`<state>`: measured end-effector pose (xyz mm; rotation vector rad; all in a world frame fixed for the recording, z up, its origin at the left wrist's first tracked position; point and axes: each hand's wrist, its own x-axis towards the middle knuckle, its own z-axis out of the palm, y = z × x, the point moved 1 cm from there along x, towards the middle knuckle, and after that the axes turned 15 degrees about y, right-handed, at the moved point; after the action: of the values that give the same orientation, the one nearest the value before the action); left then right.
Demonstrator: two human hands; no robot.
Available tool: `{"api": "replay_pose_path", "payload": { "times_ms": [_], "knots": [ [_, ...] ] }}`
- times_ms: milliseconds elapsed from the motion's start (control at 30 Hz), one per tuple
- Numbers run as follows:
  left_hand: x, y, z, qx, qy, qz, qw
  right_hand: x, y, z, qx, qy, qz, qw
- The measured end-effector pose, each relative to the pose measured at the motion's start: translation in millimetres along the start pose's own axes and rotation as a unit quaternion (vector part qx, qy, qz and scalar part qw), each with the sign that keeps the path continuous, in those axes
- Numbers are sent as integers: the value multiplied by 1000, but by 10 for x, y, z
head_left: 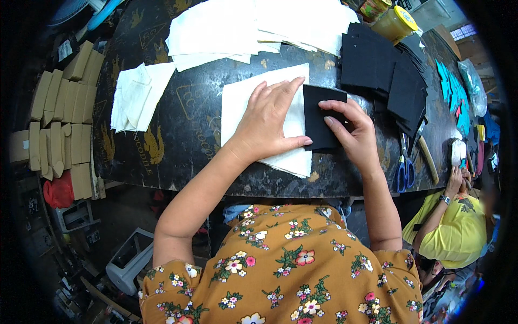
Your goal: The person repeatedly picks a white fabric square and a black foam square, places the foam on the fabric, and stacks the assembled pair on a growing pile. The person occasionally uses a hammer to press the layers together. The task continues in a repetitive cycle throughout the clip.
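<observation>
My left hand [267, 121] lies with its fingers spread on a stack of white cloth pieces [233, 100] in front of me. Its thumb tip reaches the left edge of a black rectangular fabric piece [317, 127], which sits against the stack's right side. With thumb and index finger, my right hand [357, 135] grips this black piece; its other fingers are curled and partly hidden. Further right, fanned black pieces [367, 59] lie in a pile.
Larger white cloth stacks [216, 29] and a smaller folded pile [141, 97] lie on the dark table. Blue-handled scissors [404, 170] and a wooden-handled tool [429, 159] are at right. A yellow-lidded tub [394, 26] stands behind. A person in yellow [453, 229] works at far right.
</observation>
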<state>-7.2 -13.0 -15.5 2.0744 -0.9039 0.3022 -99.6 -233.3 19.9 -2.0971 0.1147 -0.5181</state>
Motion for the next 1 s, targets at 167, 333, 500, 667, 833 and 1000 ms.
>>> {"api": "replay_pose_path", "payload": {
  "times_ms": [167,333,500,667,833,1000],
  "knots": [
    [7,26,-14,0,-7,-13,1000,-66,-90,-95,33,-27,-99,994],
    [-9,18,12,16,-11,-19,1000,28,-94,-87,-9,-29,-5,1000],
    [-22,10,28,19,-11,-20,1000,179,-70,-32,24,-59,45,997],
    [-24,10,28,24,-15,-11,1000,213,-44,-55,-31,-89,119,989],
    [-30,-1,9,66,-44,39,996,189,-80,-43,-146,-38,-21,988],
    [26,53,-38,43,-45,26,998,161,-137,46,-119,22,-220,968]
  ]
}}
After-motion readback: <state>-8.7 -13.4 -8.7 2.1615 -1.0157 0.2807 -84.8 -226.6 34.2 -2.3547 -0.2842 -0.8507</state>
